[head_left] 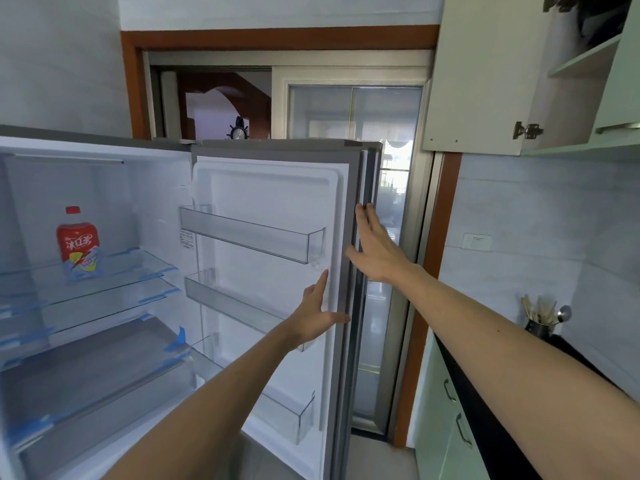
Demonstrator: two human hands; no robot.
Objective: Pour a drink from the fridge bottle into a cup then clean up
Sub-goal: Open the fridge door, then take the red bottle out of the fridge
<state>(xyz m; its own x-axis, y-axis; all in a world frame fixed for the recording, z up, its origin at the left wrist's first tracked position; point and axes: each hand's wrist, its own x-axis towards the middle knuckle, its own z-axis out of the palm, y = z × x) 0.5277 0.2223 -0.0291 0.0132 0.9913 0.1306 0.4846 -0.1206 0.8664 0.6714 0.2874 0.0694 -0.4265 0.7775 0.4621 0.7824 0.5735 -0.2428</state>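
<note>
— Where does the drink stand?
— The plastic bottle with a red cap and a red label [79, 244] stands upright on the upper clear glass shelf [138, 268] inside the open white fridge [156, 188], at the left.
— And the hands?
— Both are at the white fridge door [270, 202], which stands wide open. The left hand [317, 318] lies with straight fingers on the inner side, near the edge. The right hand [375, 251] is higher; its straight fingers touch the grey edge of the door.
— What is at the right?
— A pale wall cabinet [485, 81] with its door open. Below it, a dark countertop [502, 393] carries a dark pot of utensils [540, 327].
</note>
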